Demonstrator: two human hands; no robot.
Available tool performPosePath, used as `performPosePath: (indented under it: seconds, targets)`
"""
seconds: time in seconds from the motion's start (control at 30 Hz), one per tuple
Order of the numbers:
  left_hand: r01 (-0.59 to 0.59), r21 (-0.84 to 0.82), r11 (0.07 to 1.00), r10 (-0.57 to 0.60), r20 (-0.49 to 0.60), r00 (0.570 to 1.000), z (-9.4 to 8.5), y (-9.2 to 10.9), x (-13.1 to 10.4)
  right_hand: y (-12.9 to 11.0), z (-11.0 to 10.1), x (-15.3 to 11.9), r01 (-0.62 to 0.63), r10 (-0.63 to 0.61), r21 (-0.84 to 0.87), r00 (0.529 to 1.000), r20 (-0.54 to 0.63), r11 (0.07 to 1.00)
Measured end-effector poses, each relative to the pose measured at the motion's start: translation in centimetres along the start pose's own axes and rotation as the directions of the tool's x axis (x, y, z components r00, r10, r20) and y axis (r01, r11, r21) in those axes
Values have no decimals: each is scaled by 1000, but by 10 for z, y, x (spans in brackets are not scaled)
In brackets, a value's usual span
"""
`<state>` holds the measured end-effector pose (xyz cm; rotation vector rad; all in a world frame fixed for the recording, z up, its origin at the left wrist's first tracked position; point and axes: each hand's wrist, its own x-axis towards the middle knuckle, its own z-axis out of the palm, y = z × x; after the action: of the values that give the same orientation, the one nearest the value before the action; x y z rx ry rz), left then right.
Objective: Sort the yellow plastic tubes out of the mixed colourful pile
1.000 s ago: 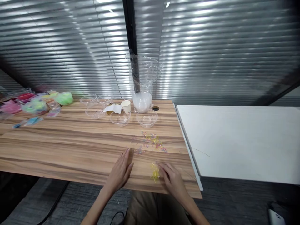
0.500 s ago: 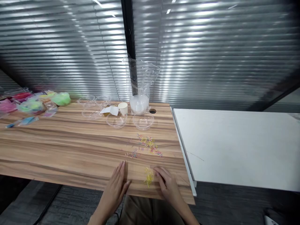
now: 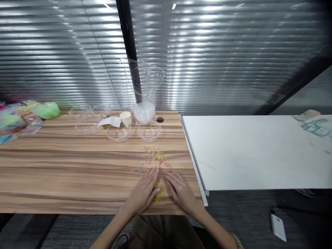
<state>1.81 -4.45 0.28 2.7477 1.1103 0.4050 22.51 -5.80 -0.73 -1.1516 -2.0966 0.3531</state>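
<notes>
On the wood-grain table, tiny yellow stick-like pieces [image 3: 158, 196] lie in a small heap close to the front edge. My left hand [image 3: 142, 193] rests flat just left of that heap, fingers stretched forward and thumb beside the yellow pieces. On the heap's other side is my right hand [image 3: 183, 193], palm down and open, its fingers slightly bent and pointing inward. Just beyond my fingertips, mixed tiny coloured pieces [image 3: 157, 157] are scattered in yellow, pink and blue. Neither hand holds anything that I can see.
Several clear plastic bowls [image 3: 149, 131] stand at the back, with a paper cup [image 3: 126, 118] and a clear bag of white bowls [image 3: 144, 112]. Bright bagged materials [image 3: 46, 110] lie far left. A white table [image 3: 254, 152] adjoins on the right; a power bank [image 3: 278, 226] is on the floor.
Both hands have moved forward towards the scattered mixed pieces, and the left hand has come nearer the yellow heap. The view has turned to the right.
</notes>
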Motion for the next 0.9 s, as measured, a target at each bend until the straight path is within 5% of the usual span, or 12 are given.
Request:
performPosePath:
  seconds: [0.13,0.3,0.47,0.67,0.9]
  targets:
    - [-29,45,999,28,26,999,-1,-16,10,10,-9,18,165,-134,-182,976,169,969]
    - [-46,121,992,45,15,999,1,-24,1,18,-5,23,260,-208,-236,952,225,936]
    - [-4,163,987,13,-53,999,0,-23,6,21,-1,22,246,-201,-231,958,203,941]
    - [-100,127,987,105,-29,994,4,-14,25,19,-6,22,227,-183,-237,964,193,945]
    - [-81,99,992,83,-20,996,5,-21,15,30,-23,11,186,-140,-215,967,213,959]
